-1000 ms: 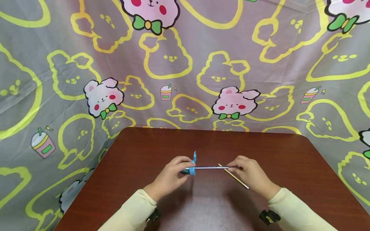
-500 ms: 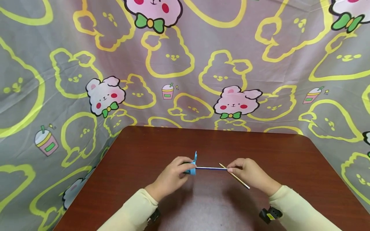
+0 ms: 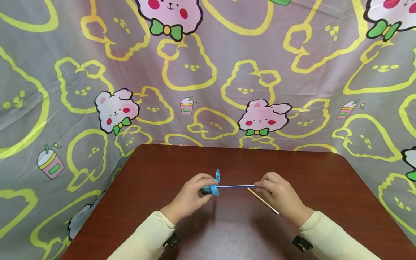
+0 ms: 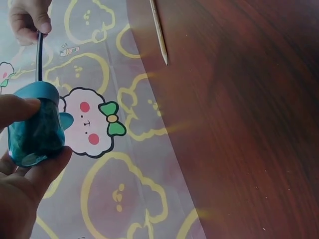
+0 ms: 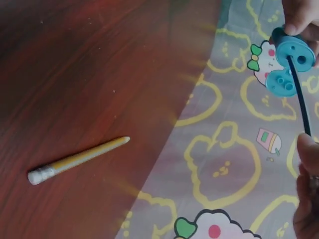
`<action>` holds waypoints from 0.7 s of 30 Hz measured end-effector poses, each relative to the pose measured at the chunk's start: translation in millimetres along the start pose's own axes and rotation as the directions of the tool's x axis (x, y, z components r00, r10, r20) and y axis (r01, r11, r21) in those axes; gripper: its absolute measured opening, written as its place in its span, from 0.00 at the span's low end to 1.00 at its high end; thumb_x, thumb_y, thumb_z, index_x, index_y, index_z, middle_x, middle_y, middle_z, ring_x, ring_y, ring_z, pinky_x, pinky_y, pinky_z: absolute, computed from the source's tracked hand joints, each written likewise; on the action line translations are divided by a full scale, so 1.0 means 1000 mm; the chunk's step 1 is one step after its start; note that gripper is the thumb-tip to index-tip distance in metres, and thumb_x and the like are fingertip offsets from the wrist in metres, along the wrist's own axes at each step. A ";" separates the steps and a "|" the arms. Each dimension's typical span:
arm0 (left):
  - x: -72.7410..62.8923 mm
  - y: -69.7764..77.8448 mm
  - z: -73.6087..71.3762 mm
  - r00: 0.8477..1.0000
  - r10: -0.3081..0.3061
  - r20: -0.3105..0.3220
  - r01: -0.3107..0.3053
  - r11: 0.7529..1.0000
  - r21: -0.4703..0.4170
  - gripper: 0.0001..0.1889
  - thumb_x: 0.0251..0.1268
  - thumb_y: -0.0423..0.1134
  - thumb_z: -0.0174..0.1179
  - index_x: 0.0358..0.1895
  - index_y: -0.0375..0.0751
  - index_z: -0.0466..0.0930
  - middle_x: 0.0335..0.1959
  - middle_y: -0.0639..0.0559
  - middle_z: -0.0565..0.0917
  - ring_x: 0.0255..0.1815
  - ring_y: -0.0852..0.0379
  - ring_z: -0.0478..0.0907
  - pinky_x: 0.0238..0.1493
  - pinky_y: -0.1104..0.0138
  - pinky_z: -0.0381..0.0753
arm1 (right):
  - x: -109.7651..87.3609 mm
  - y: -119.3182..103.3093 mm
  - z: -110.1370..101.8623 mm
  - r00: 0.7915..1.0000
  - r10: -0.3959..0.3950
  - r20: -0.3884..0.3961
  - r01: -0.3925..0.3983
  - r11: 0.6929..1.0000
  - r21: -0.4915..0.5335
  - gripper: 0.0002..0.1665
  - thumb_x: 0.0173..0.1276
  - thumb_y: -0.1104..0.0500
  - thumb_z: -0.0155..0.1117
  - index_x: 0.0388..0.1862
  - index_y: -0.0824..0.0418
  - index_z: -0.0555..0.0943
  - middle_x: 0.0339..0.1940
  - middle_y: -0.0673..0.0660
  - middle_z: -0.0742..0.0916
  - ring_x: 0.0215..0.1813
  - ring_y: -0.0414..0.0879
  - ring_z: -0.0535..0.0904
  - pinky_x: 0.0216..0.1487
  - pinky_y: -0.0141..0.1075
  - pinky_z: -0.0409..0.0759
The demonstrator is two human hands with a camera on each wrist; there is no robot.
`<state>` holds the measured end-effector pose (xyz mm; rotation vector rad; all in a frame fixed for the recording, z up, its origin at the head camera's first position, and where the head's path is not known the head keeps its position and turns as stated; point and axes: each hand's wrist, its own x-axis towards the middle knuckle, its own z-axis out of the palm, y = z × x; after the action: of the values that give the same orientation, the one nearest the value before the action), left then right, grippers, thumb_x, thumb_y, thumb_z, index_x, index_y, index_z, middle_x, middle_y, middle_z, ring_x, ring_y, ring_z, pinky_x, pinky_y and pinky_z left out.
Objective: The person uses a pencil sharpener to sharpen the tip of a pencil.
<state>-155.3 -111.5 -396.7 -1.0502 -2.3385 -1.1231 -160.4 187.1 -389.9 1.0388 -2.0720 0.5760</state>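
Observation:
My left hand (image 3: 186, 198) grips a blue pencil sharpener (image 4: 36, 132) with a see-through body, held on its side above the table. Its round lid (image 5: 281, 83) is flipped open, and the face (image 5: 301, 50) shows two holes. The tip of a dark blue pencil (image 3: 236, 187) sits in one hole. My right hand (image 3: 280, 193) pinches that pencil near its far end, so it spans level between the hands. A second, gold-yellow pencil (image 5: 82, 158) lies on the table below my right hand, partly hidden by it in the head view.
The brown table (image 3: 175, 162) has rounded far corners. A grey cloth (image 3: 208, 43) printed with yellow outlines and pink bunnies hangs behind it and along both sides. Small pale specks dot the tabletop in the wrist views.
My right hand has rolled on the pencil, first showing its thumb, now more of its knuckles. The pencil stays in the sharpener. My left hand holds nearly still; the sharpener tilts slightly.

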 end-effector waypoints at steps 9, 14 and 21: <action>-0.004 0.000 0.002 0.986 0.166 0.013 -0.167 0.975 0.150 0.21 0.46 0.21 0.71 0.47 0.39 0.84 0.46 0.47 0.78 0.46 0.53 0.78 0.38 0.78 0.78 | 0.000 -0.005 -0.007 0.861 0.363 0.357 -0.455 0.863 0.218 0.03 0.55 0.65 0.73 0.28 0.58 0.86 0.27 0.44 0.83 0.29 0.34 0.75 0.28 0.27 0.74; -0.006 -0.003 0.005 0.961 0.275 0.026 -0.274 0.933 0.235 0.22 0.44 0.21 0.71 0.45 0.41 0.85 0.46 0.48 0.78 0.50 0.53 0.77 0.46 0.76 0.77 | 0.006 -0.005 -0.013 0.631 0.491 0.601 -0.709 0.678 0.191 0.04 0.62 0.60 0.68 0.29 0.59 0.86 0.25 0.48 0.84 0.28 0.38 0.72 0.27 0.31 0.72; -0.006 -0.003 0.005 0.999 0.032 0.012 -0.033 0.997 0.066 0.22 0.45 0.20 0.70 0.47 0.38 0.84 0.45 0.47 0.79 0.43 0.53 0.79 0.35 0.75 0.80 | -0.004 -0.005 0.001 0.947 0.233 0.222 -0.244 0.969 0.024 0.09 0.54 0.62 0.75 0.35 0.58 0.87 0.31 0.44 0.81 0.34 0.37 0.76 0.33 0.31 0.77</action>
<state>-154.1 -111.7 -404.9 -1.0693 -2.3420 -1.0233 -155.1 184.9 -393.3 0.9190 -2.4100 0.6632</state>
